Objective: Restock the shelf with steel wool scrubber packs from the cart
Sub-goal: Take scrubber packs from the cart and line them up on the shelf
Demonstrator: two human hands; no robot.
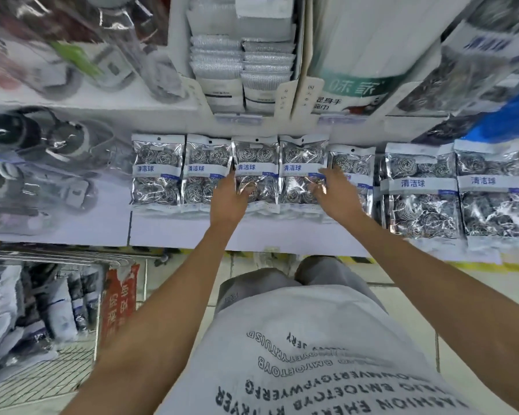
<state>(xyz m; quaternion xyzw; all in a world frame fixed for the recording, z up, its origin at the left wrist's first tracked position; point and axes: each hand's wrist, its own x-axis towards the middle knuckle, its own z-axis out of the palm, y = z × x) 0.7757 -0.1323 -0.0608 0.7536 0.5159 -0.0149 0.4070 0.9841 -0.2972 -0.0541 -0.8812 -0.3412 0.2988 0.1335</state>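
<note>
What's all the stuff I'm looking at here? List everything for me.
steel wool scrubber packs: seven showing, silver with white-blue labels, in a row on the shelf
shelf: one, white, in front of the person
cart: one, wire, lower left, holding more packs
silver cloth stacks: two, grey-silver, in a box on the upper shelf
left hand: on the third and fourth packs
right hand: on the fourth and fifth packs

Both hands (229,196) (336,193) on shelved scrubber packs (255,169), cart (57,295) left
</note>
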